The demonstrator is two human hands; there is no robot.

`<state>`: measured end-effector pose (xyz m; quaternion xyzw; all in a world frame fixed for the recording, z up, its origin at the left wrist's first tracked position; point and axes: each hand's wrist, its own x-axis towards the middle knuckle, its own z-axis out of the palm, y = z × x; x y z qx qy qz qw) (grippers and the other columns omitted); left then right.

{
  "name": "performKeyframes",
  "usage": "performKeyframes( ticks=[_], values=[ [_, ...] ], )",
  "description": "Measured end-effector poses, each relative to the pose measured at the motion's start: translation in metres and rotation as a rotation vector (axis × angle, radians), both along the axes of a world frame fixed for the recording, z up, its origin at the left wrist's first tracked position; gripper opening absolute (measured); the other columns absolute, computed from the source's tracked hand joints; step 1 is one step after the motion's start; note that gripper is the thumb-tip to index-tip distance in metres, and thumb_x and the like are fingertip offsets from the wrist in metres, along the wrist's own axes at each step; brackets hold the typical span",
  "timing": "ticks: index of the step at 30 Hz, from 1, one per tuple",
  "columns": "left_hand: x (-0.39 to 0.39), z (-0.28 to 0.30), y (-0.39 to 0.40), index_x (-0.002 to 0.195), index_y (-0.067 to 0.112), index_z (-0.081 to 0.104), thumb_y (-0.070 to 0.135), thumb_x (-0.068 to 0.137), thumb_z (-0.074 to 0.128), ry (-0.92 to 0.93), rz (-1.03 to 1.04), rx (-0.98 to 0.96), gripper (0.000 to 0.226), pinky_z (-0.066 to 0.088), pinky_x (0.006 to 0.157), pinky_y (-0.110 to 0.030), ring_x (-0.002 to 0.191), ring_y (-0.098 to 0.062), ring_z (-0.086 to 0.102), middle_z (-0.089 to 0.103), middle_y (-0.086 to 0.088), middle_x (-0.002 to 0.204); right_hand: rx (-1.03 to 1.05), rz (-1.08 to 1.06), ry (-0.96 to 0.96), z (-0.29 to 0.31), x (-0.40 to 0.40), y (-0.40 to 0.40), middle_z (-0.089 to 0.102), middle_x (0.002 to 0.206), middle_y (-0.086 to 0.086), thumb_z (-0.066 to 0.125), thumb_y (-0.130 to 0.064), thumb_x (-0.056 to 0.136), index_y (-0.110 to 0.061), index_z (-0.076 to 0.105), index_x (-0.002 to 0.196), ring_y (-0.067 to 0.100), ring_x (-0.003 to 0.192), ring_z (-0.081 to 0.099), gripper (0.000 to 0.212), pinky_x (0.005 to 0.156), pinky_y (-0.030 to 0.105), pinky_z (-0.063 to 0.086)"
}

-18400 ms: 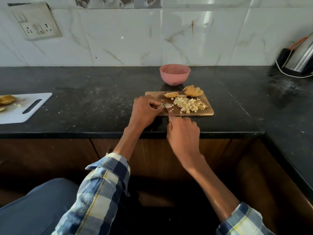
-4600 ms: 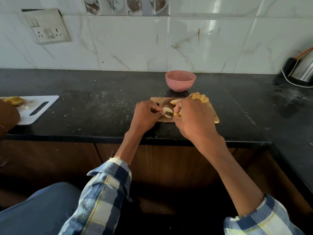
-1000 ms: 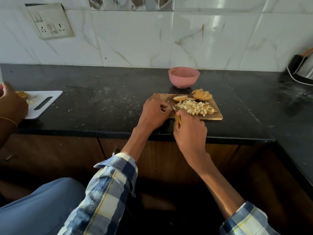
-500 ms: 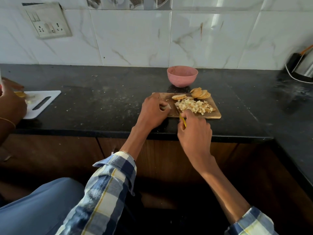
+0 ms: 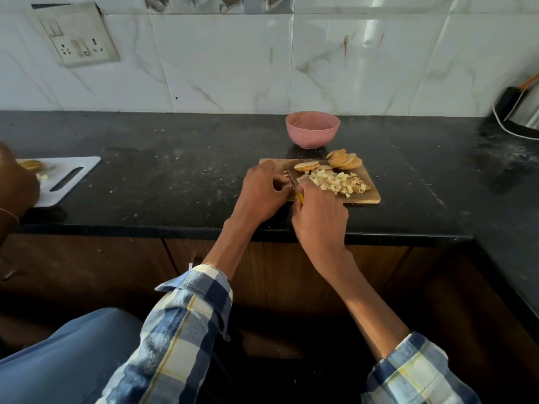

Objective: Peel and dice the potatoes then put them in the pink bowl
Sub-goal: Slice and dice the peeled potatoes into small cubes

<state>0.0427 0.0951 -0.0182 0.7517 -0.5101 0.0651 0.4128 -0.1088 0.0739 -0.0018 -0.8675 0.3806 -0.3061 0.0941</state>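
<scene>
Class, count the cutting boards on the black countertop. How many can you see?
2. A brown wooden cutting board lies in front of the pink bowl; a white plastic cutting board sits at the far left, partly hidden.

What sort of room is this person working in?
Most likely a home kitchen: a black stone counter backed by marble-look wall tiles, a wooden chopping board with diced potato, and a pink bowl behind it.
</scene>
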Motion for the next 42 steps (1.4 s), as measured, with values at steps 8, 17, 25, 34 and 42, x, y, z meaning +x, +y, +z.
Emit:
performKeyframes(
  ticks=[8, 17, 25, 34, 42],
  values=[
    [-0.004, 0.000, 0.000, 0.078, 0.013, 0.077, 0.021, 0.086, 0.076, 0.013, 0.005, -0.006, 0.011, 0.055, 0.079, -0.035, 0.080, -0.011, 0.062, 0.070, 0.004, 0.086, 0.004, -0.010, -0.011, -0.006, -0.018, 0.001, 0.070, 0.098, -0.004, 0.068, -0.024, 0.097, -0.028, 0.059, 0.116, 0.020, 0.091, 0.068, 0.021, 0.071, 0.032, 0.042],
    [0.000, -0.003, 0.000, 0.073, 0.009, 0.077, 0.017, 0.084, 0.077, 0.036, 0.005, -0.038, 0.014, 0.055, 0.078, -0.043, 0.074, -0.020, 0.067, 0.073, -0.001, 0.074, 0.014, -0.014, -0.004, -0.001, -0.009, 0.004, 0.069, 0.102, 0.000, 0.068, -0.021, 0.097, -0.026, 0.060, 0.118, 0.022, 0.096, 0.066, 0.023, 0.070, 0.033, 0.045],
    [-0.004, 0.003, 0.007, 0.093, 0.021, 0.084, 0.019, 0.087, 0.083, 0.063, -0.006, -0.055, 0.007, 0.059, 0.088, -0.028, 0.083, -0.003, 0.070, 0.079, 0.008, 0.093, -0.009, 0.033, -0.045, 0.017, -0.052, 0.014, 0.068, 0.091, -0.007, 0.072, -0.026, 0.095, -0.027, 0.065, 0.106, 0.014, 0.080, 0.066, 0.012, 0.067, 0.037, 0.057],
    [-0.003, 0.007, 0.015, 0.092, 0.017, 0.084, 0.007, 0.085, 0.081, 0.101, -0.020, -0.050, 0.013, 0.045, 0.081, 0.000, 0.084, 0.013, 0.065, 0.076, 0.011, 0.093, -0.026, 0.021, -0.059, 0.026, -0.019, -0.001, 0.071, 0.092, -0.006, 0.073, -0.023, 0.094, -0.023, 0.068, 0.104, 0.011, 0.081, 0.066, 0.011, 0.067, 0.031, 0.057],
    [-0.002, 0.004, 0.012, 0.079, 0.019, 0.083, 0.009, 0.083, 0.081, 0.074, 0.002, -0.033, 0.011, 0.043, 0.078, -0.002, 0.077, -0.002, 0.067, 0.074, 0.012, 0.081, 0.006, 0.011, 0.090, 0.044, -0.003, -0.005, 0.071, 0.101, 0.000, 0.074, -0.023, 0.093, -0.019, 0.070, 0.109, 0.018, 0.091, 0.067, 0.018, 0.073, 0.033, 0.055]
  ],
)
